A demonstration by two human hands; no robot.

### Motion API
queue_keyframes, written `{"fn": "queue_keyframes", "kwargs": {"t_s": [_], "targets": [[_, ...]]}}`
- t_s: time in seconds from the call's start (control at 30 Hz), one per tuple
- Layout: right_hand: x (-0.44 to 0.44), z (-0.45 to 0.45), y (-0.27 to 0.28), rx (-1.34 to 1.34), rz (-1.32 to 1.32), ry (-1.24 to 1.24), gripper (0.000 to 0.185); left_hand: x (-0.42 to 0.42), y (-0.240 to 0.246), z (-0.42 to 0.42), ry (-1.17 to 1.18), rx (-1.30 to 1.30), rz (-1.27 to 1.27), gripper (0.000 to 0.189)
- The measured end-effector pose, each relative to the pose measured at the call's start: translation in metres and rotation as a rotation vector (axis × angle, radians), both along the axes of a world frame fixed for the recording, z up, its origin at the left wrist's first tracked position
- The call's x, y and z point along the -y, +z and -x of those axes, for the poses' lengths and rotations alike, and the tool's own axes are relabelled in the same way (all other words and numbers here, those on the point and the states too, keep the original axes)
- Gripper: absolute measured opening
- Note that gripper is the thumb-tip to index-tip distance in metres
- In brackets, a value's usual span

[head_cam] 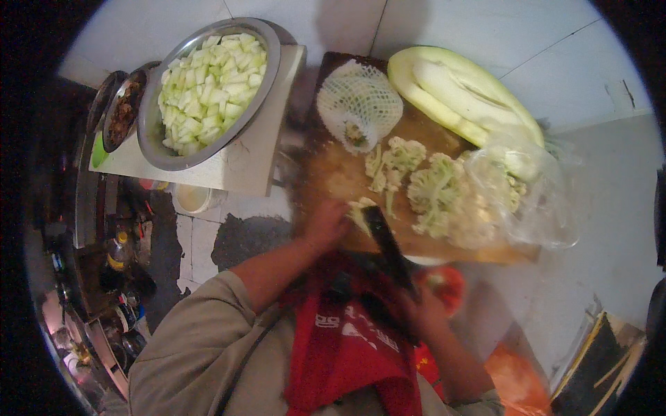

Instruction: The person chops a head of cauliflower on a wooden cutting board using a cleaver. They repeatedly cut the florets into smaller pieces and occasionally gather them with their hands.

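Observation:
My left hand [329, 222] grips a small cauliflower piece [359, 212] at the near left part of a wooden cutting board [338, 174]. In my right hand [425, 311] is a dark-bladed knife [387, 244], its far end against that piece. Cut cauliflower florets [436, 188] lie on the board to the right of my left hand. Behind them sits a cauliflower in a white foam net [359, 106]. A large halved pale green gourd [463, 96] rests at the back right. A clear plastic bag [541, 197] partly covers more florets.
At the left, a metal basin [273, 78] of diced pale green vegetable stands on a white surface [244, 174]. A bowl of brown food [125, 112] is beside it. Below the board are a red container [451, 288] and an orange plastic bag [515, 377]. Tiled wall [468, 26] rises behind.

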State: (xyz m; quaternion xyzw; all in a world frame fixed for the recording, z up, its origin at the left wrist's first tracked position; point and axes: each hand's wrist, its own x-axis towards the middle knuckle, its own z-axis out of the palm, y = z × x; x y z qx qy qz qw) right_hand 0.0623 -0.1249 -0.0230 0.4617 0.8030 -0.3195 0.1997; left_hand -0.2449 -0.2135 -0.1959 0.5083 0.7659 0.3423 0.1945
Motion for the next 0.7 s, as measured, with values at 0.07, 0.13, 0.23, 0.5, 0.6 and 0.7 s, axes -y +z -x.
{"fn": "queue_keyframes", "kwargs": {"t_s": [0.07,0.13,0.23,0.5,0.6,0.7], "targets": [[-0.002,0.005,0.008,0.020,0.024,0.028,0.049,0.000,-0.005,-0.001,-0.022,0.003,-0.020,0.039],[-0.004,0.009,0.015,0.037,0.010,0.064,0.049,0.002,-0.009,-0.001,-0.052,-0.003,-0.021,0.041],[-0.005,0.014,0.022,0.051,0.019,0.082,0.047,0.004,-0.014,-0.002,-0.081,-0.031,-0.076,0.046],[-0.003,0.021,0.023,0.063,0.028,0.129,0.038,0.005,-0.026,-0.007,-0.067,-0.020,-0.224,0.056],[-0.003,0.016,0.014,0.101,0.042,0.108,0.041,0.007,-0.032,-0.005,-0.090,-0.035,-0.222,0.055],[-0.003,0.014,0.000,0.073,0.053,0.098,0.044,0.009,-0.037,-0.004,-0.115,-0.090,-0.199,0.054]]}}
